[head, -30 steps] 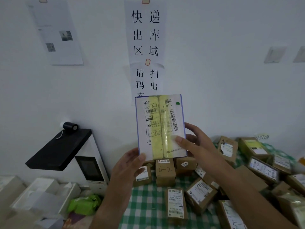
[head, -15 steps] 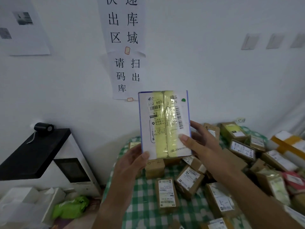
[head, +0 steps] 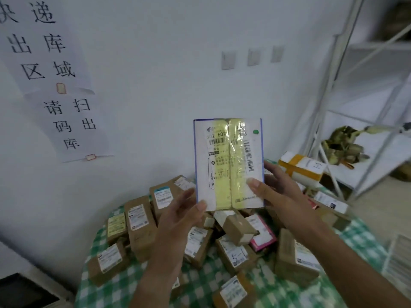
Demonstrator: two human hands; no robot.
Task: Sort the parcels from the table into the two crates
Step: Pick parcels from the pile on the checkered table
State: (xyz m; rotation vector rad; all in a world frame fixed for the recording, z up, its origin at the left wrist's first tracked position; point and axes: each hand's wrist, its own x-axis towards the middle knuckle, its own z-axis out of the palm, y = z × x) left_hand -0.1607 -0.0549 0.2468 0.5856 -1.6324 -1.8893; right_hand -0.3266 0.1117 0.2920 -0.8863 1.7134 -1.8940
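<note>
Above table (head: 133, 283), parcel (head: 229, 163) between hands (head: 273, 192).

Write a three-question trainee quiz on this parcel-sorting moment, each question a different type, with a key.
1. True or false: the white parcel with the yellow tape stripes lies flat on the table.
2. Multiple choice: what colour is the small dot near the held parcel's top right corner? A) red B) green C) black
3. Fill in: the left hand holds the parcel at its lower ___ corner, while the right hand grips its lower right edge.

Key:
1. False, both hands hold it upright above the brown parcels.
2. B
3. left
</note>
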